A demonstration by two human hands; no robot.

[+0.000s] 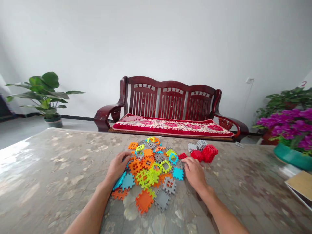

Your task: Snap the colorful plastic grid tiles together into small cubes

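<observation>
A heap of interlocking plastic tiles with notched edges lies on the table in front of me. It mixes orange tiles (144,201), lime green tiles (147,178), light blue tiles (178,173) and grey tiles (162,199), some solid, some with window-like cutouts. My left hand (119,166) rests against the heap's left edge, fingers loosely apart near an orange tile and a blue one. At the right edge is my right hand (195,171), its index finger stretched toward the tiles near a red tile (182,156). I see nothing held in either hand.
Red assembled blocks (209,153) and a grey cube (201,145) stand beyond my right hand. A teal planter (292,156) with purple flowers and a cardboard-coloured box (302,187) sit at the table's right. Behind the table (60,175) is a wooden bench (170,100).
</observation>
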